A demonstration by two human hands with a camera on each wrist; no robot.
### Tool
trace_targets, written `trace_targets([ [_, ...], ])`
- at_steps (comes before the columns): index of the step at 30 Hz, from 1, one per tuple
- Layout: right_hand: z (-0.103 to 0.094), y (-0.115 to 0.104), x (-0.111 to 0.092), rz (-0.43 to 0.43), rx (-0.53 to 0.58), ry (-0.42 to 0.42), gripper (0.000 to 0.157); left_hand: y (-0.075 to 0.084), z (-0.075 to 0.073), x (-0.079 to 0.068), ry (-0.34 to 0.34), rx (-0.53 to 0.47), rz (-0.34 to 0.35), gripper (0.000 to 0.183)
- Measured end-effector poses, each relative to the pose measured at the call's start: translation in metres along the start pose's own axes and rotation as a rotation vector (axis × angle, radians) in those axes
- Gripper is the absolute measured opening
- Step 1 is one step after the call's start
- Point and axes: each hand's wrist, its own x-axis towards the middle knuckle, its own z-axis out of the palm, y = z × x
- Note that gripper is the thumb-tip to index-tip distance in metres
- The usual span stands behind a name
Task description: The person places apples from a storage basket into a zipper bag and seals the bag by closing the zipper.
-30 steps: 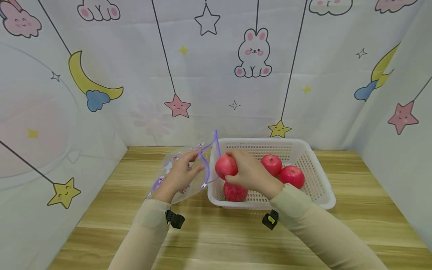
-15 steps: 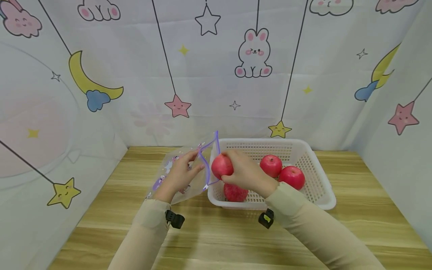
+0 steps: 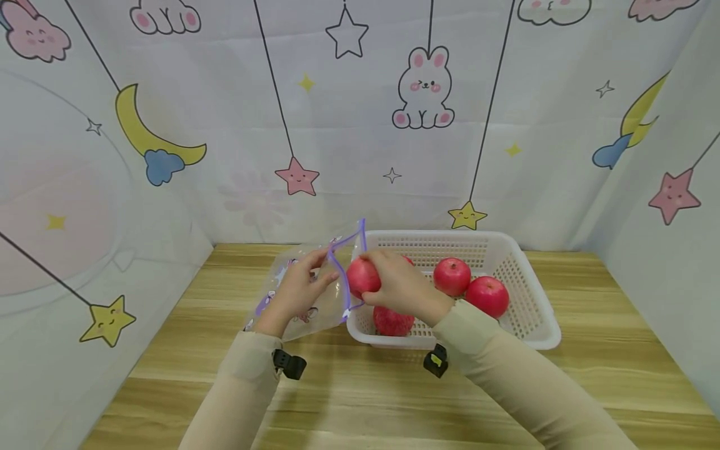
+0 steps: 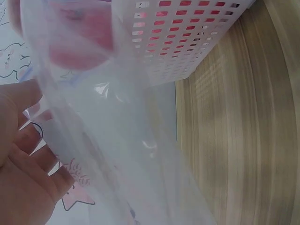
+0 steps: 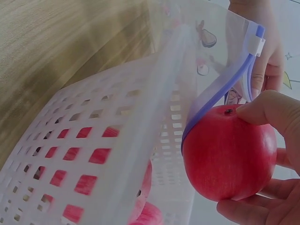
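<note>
My right hand (image 3: 404, 284) grips a red apple (image 3: 362, 278) at the mouth of a clear zip bag (image 3: 329, 306). The bag has a purple zip edge (image 5: 220, 89), a white slider (image 5: 256, 45) and printed cartoon figures. In the right wrist view the apple (image 5: 229, 154) sits against the zip edge, with my thumb near its stem. My left hand (image 3: 298, 290) pinches the bag's upper side near the mouth, which gapes toward the apple. Through the film in the left wrist view, the apple (image 4: 79, 40) shows blurred.
Right of the bag stands a white plastic basket (image 3: 540, 312) with several red apples, among them a front-left apple (image 3: 392, 321) and a right-hand apple (image 3: 487, 297). Another is partly hidden behind my right hand. Basket and bag rest on a wooden table (image 3: 360, 400); printed cloth surrounds it.
My right hand has carried the apple left, from over the basket to the bag's mouth. The left hand has barely moved. An apple behind my right hand has come partly into view.
</note>
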Motion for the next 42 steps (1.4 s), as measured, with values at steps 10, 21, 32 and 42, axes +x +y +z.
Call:
trace_targets([
  [10, -0.002, -0.003, 0.004, 0.008, -0.017, -0.019, 0.069, 0.002, -0.006, 0.001, -0.013, -0.025, 0.034, 0.051],
  [21, -0.005, -0.007, 0.01, 0.005, -0.015, -0.028, 0.067, 0.005, -0.009, 0.0, -0.05, -0.047, 0.038, 0.05],
  [32, -0.004, -0.01, 0.016, 0.011, 0.009, -0.02, 0.063, 0.007, -0.011, -0.002, -0.051, -0.048, 0.028, 0.052],
  [42, -0.003, -0.013, 0.021, -0.019, 0.016, 0.018, 0.059, 0.004, -0.013, 0.0, -0.051, -0.083, 0.021, 0.049],
])
